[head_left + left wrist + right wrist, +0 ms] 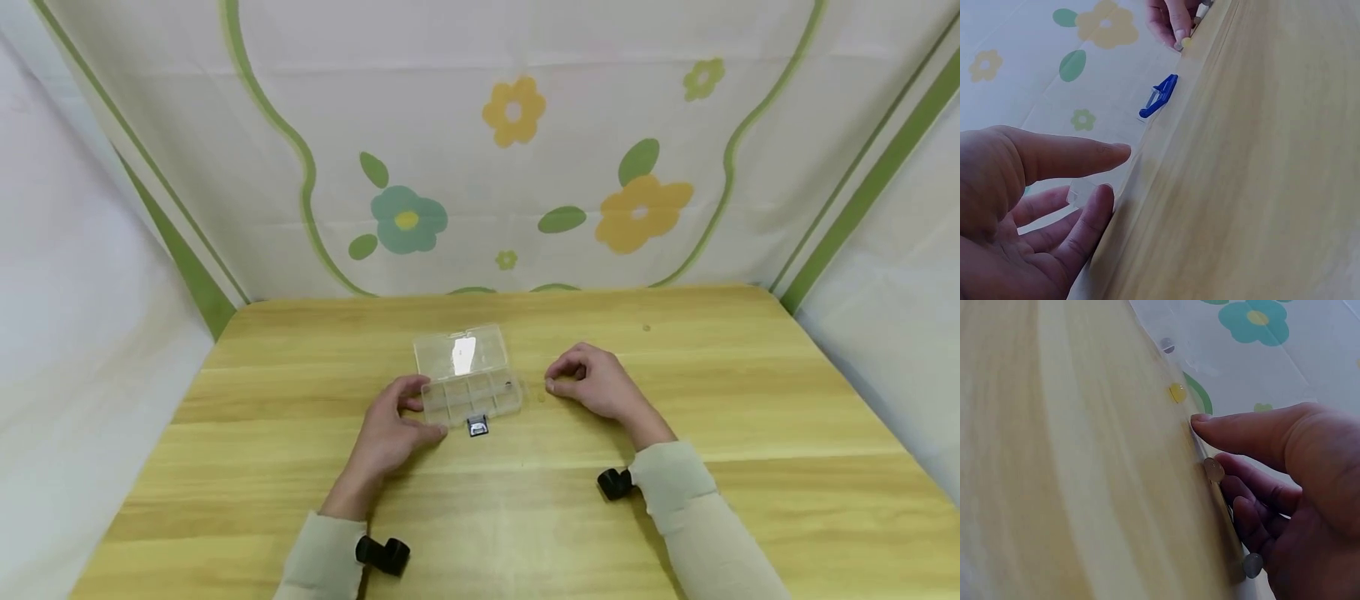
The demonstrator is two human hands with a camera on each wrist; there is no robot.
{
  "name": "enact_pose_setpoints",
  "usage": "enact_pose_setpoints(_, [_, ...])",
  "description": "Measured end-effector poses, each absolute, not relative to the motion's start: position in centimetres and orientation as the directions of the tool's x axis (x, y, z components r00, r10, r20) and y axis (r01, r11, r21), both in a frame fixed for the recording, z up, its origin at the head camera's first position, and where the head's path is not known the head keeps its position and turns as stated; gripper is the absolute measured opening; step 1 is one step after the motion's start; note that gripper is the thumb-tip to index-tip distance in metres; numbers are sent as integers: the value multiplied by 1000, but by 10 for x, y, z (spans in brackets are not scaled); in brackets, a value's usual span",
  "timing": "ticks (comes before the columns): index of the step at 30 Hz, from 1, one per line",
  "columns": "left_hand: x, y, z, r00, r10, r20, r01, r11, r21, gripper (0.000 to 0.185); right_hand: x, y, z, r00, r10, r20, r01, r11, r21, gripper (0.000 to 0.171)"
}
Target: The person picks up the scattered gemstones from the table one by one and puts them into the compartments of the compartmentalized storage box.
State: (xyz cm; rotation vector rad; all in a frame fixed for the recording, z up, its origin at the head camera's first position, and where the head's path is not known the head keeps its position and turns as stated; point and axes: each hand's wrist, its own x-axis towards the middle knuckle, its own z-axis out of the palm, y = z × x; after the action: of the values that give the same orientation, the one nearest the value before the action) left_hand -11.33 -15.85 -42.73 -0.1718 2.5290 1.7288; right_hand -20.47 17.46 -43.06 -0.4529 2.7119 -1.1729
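Observation:
A clear plastic compartment box (471, 398) stands with its lid (438, 357) raised at the back. My left hand (393, 425) holds the box's left end, thumb at the front corner and fingers along the side. A blue-framed piece (1160, 97) sits at its front edge. To the right of the box, my right hand (596, 383) is low over the table, fingers bent, with a gap between thumb and forefinger. A brownish bead (1213, 469) shows right at its forefinger tip. A yellow bead (1178, 392) lies just left of its thumb.
One small dark bead (508, 384) sits in a right-hand compartment. Farther back on the right of the wooden table (750, 400) lies another bead (647, 327). A white flowered cloth (450, 142) rises behind the table's back edge, with white cloth at both sides.

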Motion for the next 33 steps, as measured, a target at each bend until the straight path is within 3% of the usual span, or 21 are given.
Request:
enact_pose_setpoints(9, [-113,-157,-426,-991,-39,-124,-130,363,923,78,-195,161,-428,-952,-304,21,-209,602,-770,8])
enact_pose_setpoints(33, [-109,-155,-427,-990,-47,-134,-142,348,927,77,-185,133,-425,-934,-358,-20,-171,494,-853,10])
